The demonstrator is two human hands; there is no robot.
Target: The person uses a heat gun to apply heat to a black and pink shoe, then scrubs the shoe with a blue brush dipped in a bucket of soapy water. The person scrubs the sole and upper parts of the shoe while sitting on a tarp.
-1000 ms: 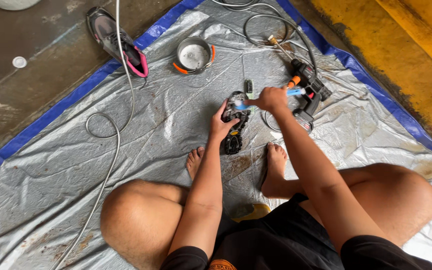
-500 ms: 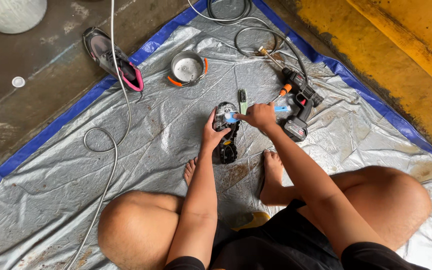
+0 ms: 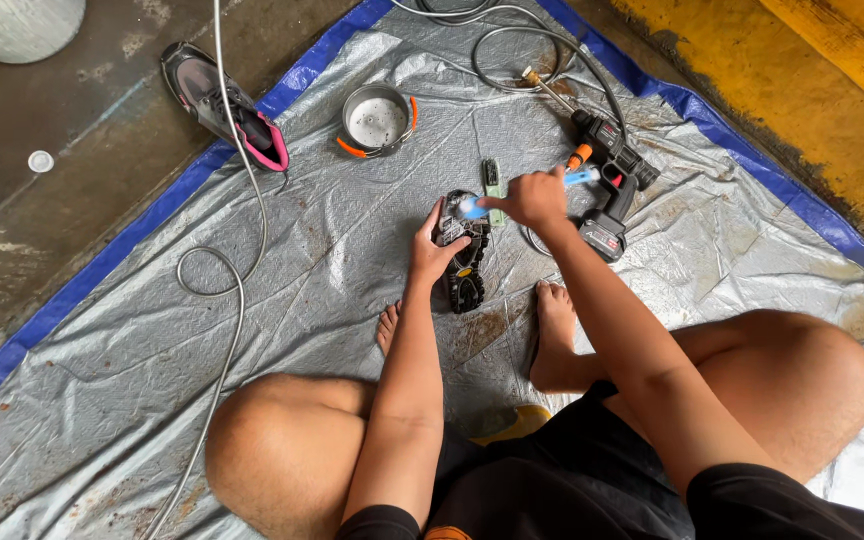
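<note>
Setup: person squatting barefoot on a crinkly silver tarp with a blue border (image 3: 102, 270), spread over a stained concrete floor.
Left hand: the left hand (image 3: 432, 250) is curled round the side of a muddy black shoe turned sole-up (image 3: 462, 255), fingers wrapped on its edge, propping it on the tarp just in front of the bare toes.
Right hand: the right hand (image 3: 530, 198) is closed tight on a small brush with a light blue handle (image 3: 580, 177); the bristle end sits on the front part of the sole.
Step in hand: looks to me like mid-scrub on the tread, toe end getting the attention, heel end still grubby.
Next move: I'd guess short strokes down toward the heel, with the left hand keeping the shoe from rocking.
Nearby: black cordless spray gun with orange bits (image 3: 607, 185) just right of the brush, grey hose (image 3: 237, 290) looping away to the left.
Also around: small round metal pan with orange handles (image 3: 377, 120) further up, and a second grey-and-pink shoe (image 3: 222, 100) lying half off the tarp edge.
</note>
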